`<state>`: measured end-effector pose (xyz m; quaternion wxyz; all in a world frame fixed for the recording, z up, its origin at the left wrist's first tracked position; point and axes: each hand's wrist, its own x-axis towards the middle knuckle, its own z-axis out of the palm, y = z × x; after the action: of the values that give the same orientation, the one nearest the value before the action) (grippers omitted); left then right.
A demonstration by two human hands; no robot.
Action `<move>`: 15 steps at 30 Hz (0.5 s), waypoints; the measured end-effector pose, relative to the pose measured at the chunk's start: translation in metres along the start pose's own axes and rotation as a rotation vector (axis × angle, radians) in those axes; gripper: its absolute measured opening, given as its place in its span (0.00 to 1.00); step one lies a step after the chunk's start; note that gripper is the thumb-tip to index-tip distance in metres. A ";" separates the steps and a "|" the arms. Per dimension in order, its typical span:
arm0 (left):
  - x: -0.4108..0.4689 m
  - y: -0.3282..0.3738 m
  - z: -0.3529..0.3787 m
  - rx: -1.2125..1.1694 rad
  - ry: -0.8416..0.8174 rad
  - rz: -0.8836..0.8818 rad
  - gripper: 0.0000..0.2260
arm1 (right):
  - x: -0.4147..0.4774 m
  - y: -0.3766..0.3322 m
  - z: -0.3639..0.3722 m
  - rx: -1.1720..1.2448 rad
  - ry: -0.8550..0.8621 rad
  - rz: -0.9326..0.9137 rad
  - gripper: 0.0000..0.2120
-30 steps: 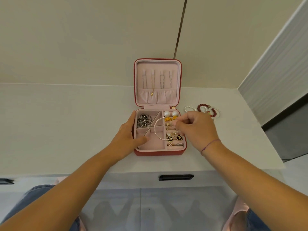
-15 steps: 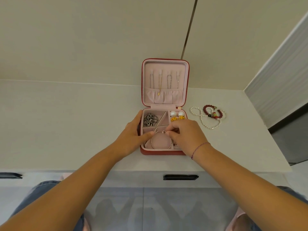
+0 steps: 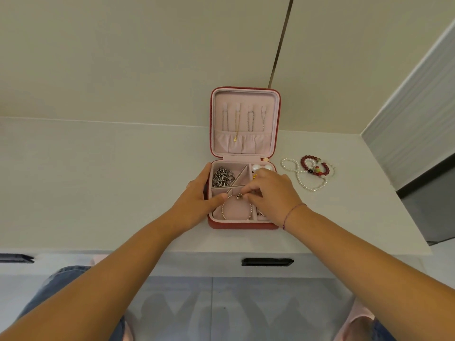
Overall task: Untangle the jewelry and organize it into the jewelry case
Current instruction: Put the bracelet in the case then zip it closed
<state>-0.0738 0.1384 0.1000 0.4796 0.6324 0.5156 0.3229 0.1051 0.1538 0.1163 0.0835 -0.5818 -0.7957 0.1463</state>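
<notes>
A red jewelry case point(image 3: 242, 225) with pink lining stands open on the white counter, its lid point(image 3: 245, 121) upright with thin chains hanging inside. A thin bracelet point(image 3: 250, 210) lies in the front compartment; my right hand point(image 3: 273, 195) pinches its clasp end at the compartment's back edge. My left hand point(image 3: 198, 196) rests against the case's left side, thumb over the rim near the bracelet. A silver chain heap point(image 3: 222, 177) fills the back-left compartment, and pearl earrings point(image 3: 256, 167) sit at the back right. My right hand hides the right-hand compartments.
A tangle of a white pearl strand point(image 3: 301, 179) and a red bead bracelet point(image 3: 314, 166) lies on the counter right of the case. A wall rises behind; a grey panel point(image 3: 413, 124) closes the right side. A drawer handle point(image 3: 267, 262) sits below the counter edge.
My right hand carried the bracelet from over the right-hand compartments into the front compartment and laid it flat. My left hand stayed on the case, thumb now beside the clasp.
</notes>
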 end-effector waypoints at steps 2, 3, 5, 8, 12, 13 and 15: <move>0.000 -0.001 0.000 0.002 0.002 -0.008 0.27 | -0.006 0.003 0.000 0.024 0.030 -0.015 0.10; 0.001 -0.002 0.000 0.005 0.002 -0.011 0.27 | -0.009 0.005 0.001 0.039 0.049 -0.022 0.10; 0.001 -0.004 0.000 0.012 0.004 -0.024 0.27 | -0.014 0.006 0.001 0.037 0.060 -0.039 0.11; 0.002 -0.006 0.001 0.017 0.002 -0.023 0.27 | -0.015 0.007 0.002 -0.008 0.026 -0.055 0.12; 0.003 -0.008 0.001 0.030 0.006 -0.023 0.28 | -0.012 0.007 0.002 -0.037 0.005 -0.050 0.13; 0.003 -0.009 0.001 0.037 0.011 -0.024 0.28 | -0.011 0.007 0.002 -0.050 -0.002 -0.048 0.13; 0.005 -0.011 0.002 0.063 0.025 -0.028 0.29 | -0.011 0.008 0.002 -0.038 0.006 -0.043 0.13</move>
<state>-0.0747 0.1429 0.0889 0.4573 0.6358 0.5403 0.3077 0.1150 0.1450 0.1123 0.0778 -0.5666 -0.8103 0.1276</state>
